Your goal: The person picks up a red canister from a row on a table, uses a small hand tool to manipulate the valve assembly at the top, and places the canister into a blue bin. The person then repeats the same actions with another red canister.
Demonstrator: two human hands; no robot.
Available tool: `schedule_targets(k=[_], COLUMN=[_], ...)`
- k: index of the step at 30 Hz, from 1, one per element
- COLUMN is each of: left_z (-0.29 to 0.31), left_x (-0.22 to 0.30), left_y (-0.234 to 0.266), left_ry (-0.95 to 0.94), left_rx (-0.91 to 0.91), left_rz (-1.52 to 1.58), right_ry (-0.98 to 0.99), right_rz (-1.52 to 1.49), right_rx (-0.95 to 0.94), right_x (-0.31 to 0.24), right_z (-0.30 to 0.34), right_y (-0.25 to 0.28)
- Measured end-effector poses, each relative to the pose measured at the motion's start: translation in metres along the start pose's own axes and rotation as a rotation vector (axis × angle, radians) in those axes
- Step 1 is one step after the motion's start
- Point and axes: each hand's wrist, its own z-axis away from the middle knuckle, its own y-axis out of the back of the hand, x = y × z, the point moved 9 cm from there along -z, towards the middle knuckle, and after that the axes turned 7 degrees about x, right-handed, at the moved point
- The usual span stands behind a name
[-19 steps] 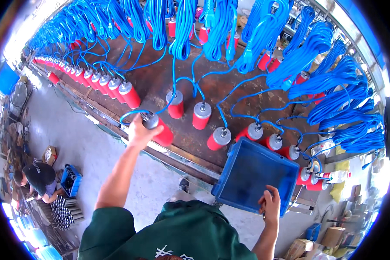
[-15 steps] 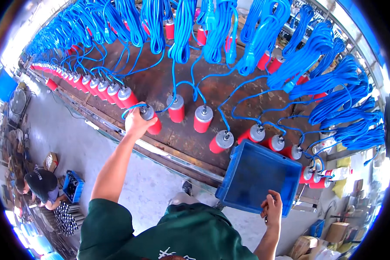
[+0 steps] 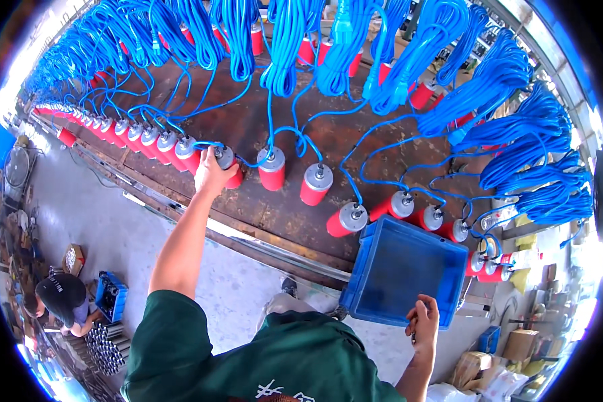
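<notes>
My left hand (image 3: 212, 175) is closed around a red cylinder with a grey metal top (image 3: 225, 158) and a blue cable leaving that top. This cylinder is at the near end of a long row of similar cylinders (image 3: 168, 143) along the table's front edge. To its right stand two more, a red cylinder (image 3: 271, 175) and another red cylinder (image 3: 313, 191), spaced apart. Over the near edge of a blue plastic bin (image 3: 398, 251), my right hand (image 3: 423, 323) is held with curled fingers; a small dark thing shows beneath them, too small to name.
Bundled blue cables (image 3: 285, 47) hang across the far side of the brown worktable (image 3: 248, 110). Several tilted cylinders (image 3: 398, 205) lie beyond the bin. On the floor at left, a crouching person (image 3: 61, 295) works beside a blue crate (image 3: 111, 295) and stacked metal tubes (image 3: 107, 348).
My left hand has moved the red cylinder a little away from me, closer in line with the row. My right hand stays over the bin's edge. The whole view has shifted slightly.
</notes>
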Motion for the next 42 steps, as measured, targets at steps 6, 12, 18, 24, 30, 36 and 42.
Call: schedule_targets(k=[6, 12, 18, 24, 30, 36, 42], left_z=[0.053, 0.090, 0.045, 0.021, 0.032, 0.035, 0.105], left_x=[0.018, 0.076, 0.062, 0.058, 0.089, 0.106, 0.084], left_y=[0.029, -0.069, -0.055, -0.086, -0.080, -0.051, 0.003], left_ry=[-0.083, -0.022, 0.011, 0.545, -0.009, -0.050, 0.118], left_rx=[0.451, -0.285, 0.099, -0.537, -0.272, -0.104, 0.114], left_rz=[0.131, 0.328, 0.548, 0.825, 0.638, 0.274, 0.423], right_ry=[-0.131, -0.137, -0.017, -0.065, -0.078, -0.012, -0.222], right_rz=[-0.135, -0.076, -0.089, 0.083, 0.351, 0.088, -0.509], right_rx=[-0.027, -0.186, -0.200, -0.022, -0.160, -0.485, -0.626], right_x=[0.013, -0.028, -0.055, -0.010, -0.016, -0.073, -0.003], right_z=[-0.002, 0.003, 0.006, -0.003, 0.000, 0.027, 0.019], right_y=[0.000, -0.017, -0.015, -0.002, -0.005, -0.034, -0.035])
